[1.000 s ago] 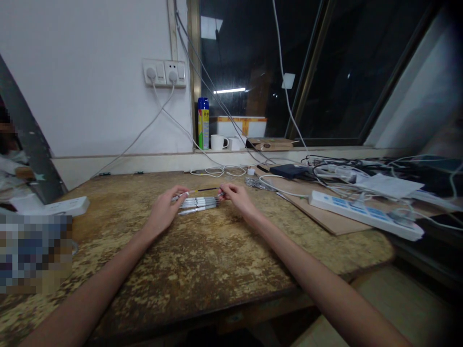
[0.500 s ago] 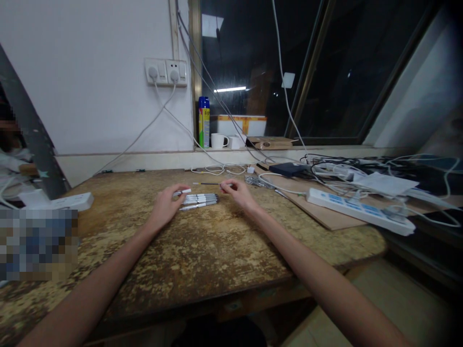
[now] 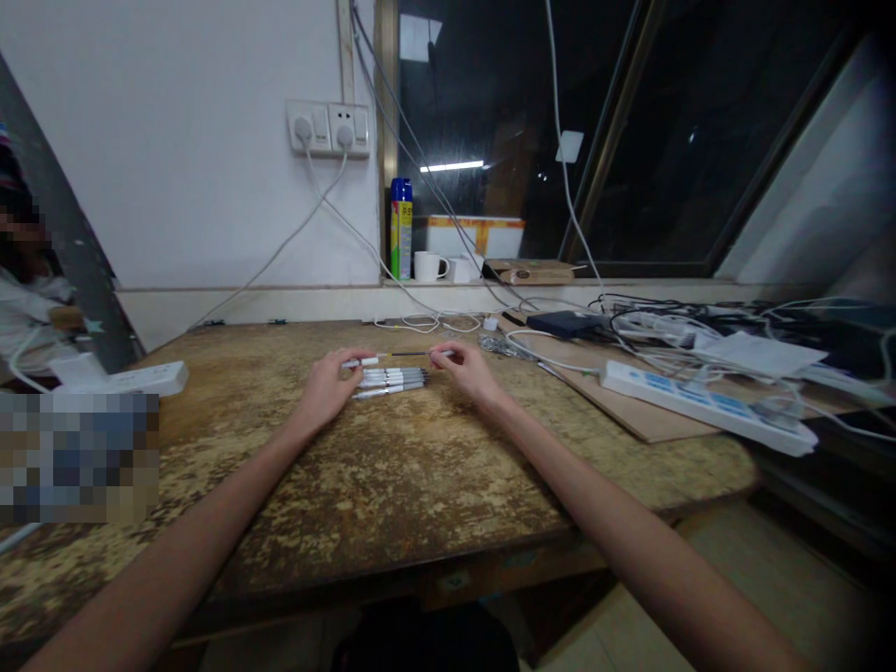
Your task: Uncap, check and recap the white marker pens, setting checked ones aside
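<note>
My left hand (image 3: 334,381) is closed in a pinch on a white pen barrel (image 3: 369,360), whose end points right. A thin dark pen refill (image 3: 408,354) juts leftward from the fingers of my right hand (image 3: 456,364), which is closed on its grey end piece. The refill's left end lies close to the barrel's mouth; whether it is inside I cannot tell. Just below, between the two hands, several white and grey pens (image 3: 392,380) lie side by side on the worn wooden table (image 3: 392,476).
A white power strip (image 3: 707,406) rests on a brown board (image 3: 630,411) at right, near tangled cables (image 3: 658,327). Behind the hands lies a crumpled clear plastic bag (image 3: 500,346). Another power strip (image 3: 150,378) is at left. A spray can (image 3: 401,229) and mug (image 3: 429,266) stand on the sill.
The barrel in my left hand and the refill in my right hand have come together; the gap between them has nearly closed. The whole view has shifted slightly.
</note>
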Available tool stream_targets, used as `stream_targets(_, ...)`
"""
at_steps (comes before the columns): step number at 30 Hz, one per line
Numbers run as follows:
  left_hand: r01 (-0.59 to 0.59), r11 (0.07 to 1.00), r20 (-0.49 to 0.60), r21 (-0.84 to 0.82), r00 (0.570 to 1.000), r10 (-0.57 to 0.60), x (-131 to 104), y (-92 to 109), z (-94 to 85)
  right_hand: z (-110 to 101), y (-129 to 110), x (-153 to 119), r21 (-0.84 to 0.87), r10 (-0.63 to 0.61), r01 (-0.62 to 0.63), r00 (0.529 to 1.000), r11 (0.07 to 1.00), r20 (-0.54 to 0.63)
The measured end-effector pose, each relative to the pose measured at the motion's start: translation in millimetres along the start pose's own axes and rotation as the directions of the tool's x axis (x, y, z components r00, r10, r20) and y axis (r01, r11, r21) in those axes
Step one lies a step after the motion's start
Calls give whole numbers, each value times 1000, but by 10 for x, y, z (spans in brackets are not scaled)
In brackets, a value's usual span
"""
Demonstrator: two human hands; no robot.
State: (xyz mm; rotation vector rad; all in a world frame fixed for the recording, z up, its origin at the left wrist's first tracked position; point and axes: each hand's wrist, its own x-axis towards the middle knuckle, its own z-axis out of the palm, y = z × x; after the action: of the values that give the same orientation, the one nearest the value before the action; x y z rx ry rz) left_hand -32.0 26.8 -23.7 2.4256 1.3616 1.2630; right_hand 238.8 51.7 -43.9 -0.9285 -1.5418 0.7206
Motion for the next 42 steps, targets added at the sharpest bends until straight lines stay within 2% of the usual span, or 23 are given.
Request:
stream_targets(5, 26, 1000, -1, 2, 1000, -26, -6, 27, -3, -5, -7, 9, 59, 21, -21, 1000, 998, -2)
stream_targets(11, 37, 999, 32, 4, 999, -37, -12, 18, -3, 20, -26, -56, 229, 213, -203, 977, 952, -20)
stream_targets(16, 42, 999, 91, 27, 995, -45, -9, 64, -15, 9, -91, -93, 242, 274, -260, 961, 935, -27)
stream_targets(22, 35, 999, 100, 14, 994, -36, -3, 79, -7, -10, -137, -94, 268, 303, -288, 953, 919, -17)
stream_targets(27, 35, 999, 92, 3, 995, -35, -4, 44, 0, -1, -140, -97, 309, 290, -276, 957, 910, 1)
stream_targets(33, 55, 998, 77, -15, 996, -54, -4, 9, -15, 12, -160, -98, 297, 192, -198, 980, 934, 48)
stream_targets(42, 103, 995, 78, -19, 992, -101, -9, 18, -26, 49, -116, -70, 197, 157, -151, 987, 969, -19)
